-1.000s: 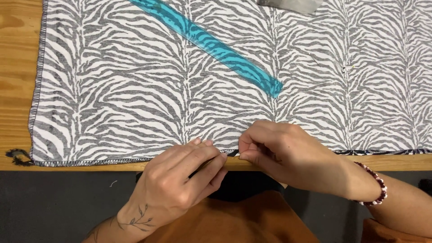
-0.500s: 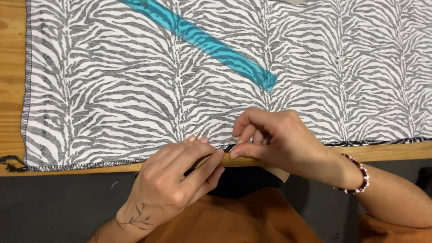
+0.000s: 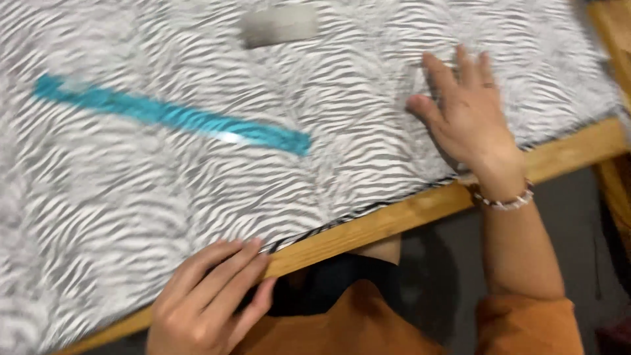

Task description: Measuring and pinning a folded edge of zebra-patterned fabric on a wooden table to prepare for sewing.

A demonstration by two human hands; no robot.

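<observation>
A zebra-striped fabric (image 3: pixel 197 177) is spread over a wooden table (image 3: pixel 394 220). My left hand (image 3: pixel 207 299) rests at the table's near edge, its fingertips touching the fabric's hem; whether it pinches the hem is unclear. My right hand (image 3: pixel 463 115), with a beaded bracelet on the wrist, lies flat with fingers spread on the fabric at the right. A turquoise ruler (image 3: pixel 171 117) lies on the fabric at the left centre, away from both hands.
A grey rectangular object (image 3: pixel 279 25) lies on the fabric at the top. The table's wooden corner (image 3: pixel 611 26) shows at the upper right. Dark floor (image 3: pixel 434 263) lies below the table edge.
My right hand has left the hem and moved right and away, now flat on the fabric. The view has swung and tilted; the left hand stays at the edge.
</observation>
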